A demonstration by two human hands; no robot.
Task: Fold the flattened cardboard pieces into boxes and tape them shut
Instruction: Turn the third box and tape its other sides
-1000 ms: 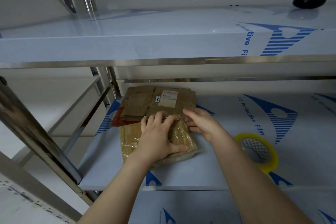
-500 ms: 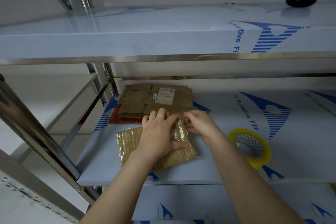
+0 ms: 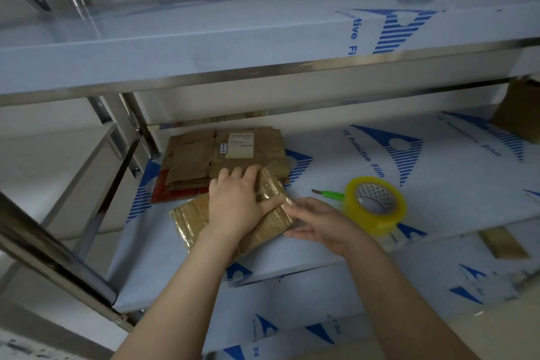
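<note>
Cardboard piece: flat brown corrugated cardboard piece (image 3: 190, 219), glossy with clear tape, lying near the front of the film-covered white middle shelf (image 3: 438, 184).
Left hand: left hand (image 3: 236, 204) spread flat on top, pressing down.
Right hand: right hand (image 3: 321, 222) at the piece's right edge; pinching or only touching, I cannot tell.
Behind: stack of flattened brown cardboard (image 3: 201, 158) with a pale label.
Right side: yellowish tape roll (image 3: 375, 207), green-handled knife (image 3: 330, 194) just beside it.

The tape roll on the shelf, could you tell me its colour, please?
The tape roll is yellow; head view.
</note>
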